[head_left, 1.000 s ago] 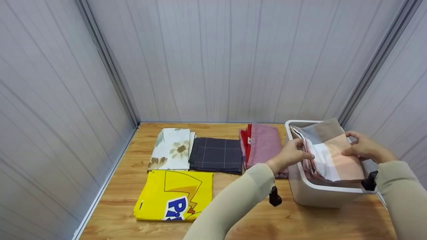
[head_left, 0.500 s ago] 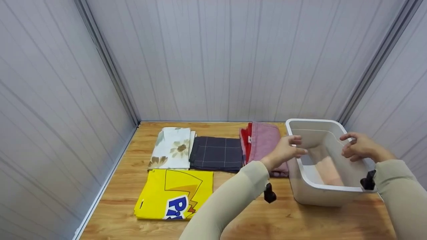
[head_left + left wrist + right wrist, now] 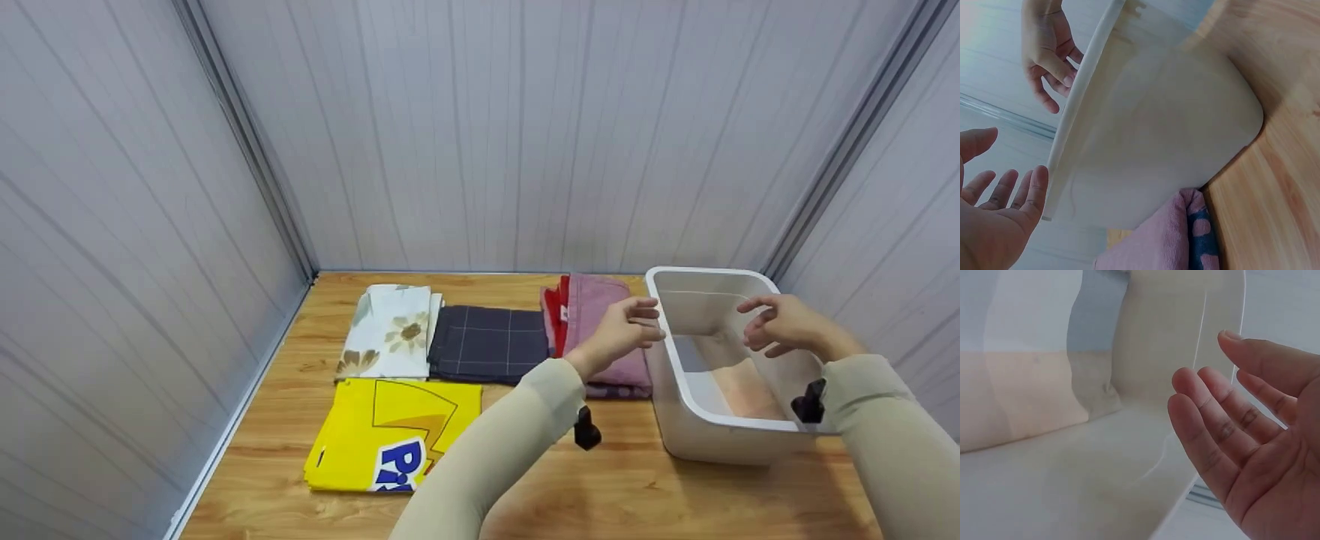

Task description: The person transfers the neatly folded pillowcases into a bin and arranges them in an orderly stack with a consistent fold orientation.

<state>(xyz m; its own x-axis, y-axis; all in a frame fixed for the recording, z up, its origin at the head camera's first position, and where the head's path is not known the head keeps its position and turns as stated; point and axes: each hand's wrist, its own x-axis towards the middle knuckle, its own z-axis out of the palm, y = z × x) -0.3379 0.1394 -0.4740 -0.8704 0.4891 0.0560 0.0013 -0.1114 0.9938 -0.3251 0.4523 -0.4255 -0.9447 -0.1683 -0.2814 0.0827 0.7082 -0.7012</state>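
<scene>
A folded cloth in peach, white and grey blocks (image 3: pixel 746 386) lies at the bottom of a white plastic bin (image 3: pixel 716 444) on the right. Over the bin's opening hovers my right hand (image 3: pixel 795 328), fingers loosely bent and holding nothing. My left hand (image 3: pixel 619 330) is at the bin's left rim, above a folded pink cloth (image 3: pixel 600 289); its relaxed fingers hold nothing. From the left wrist view I cannot tell whether its fingertips touch the rim. The right wrist view shows the cloth (image 3: pixel 1022 394) lying flat against the bin's inside, apart from the right hand (image 3: pixel 1258 433).
Left of the pink cloth, which has red fabric in its fold, lies a dark checked folded cloth (image 3: pixel 491 341). Beyond it is a white floral one (image 3: pixel 394 330). A yellow printed folded cloth (image 3: pixel 397 409) lies nearer on the wooden table (image 3: pixel 570 487). Panel walls enclose the table.
Both hands have let go of the block-coloured cloth, which dropped from the bin's top to its bottom. They have since drifted left, the left hand off the opening to the rim.
</scene>
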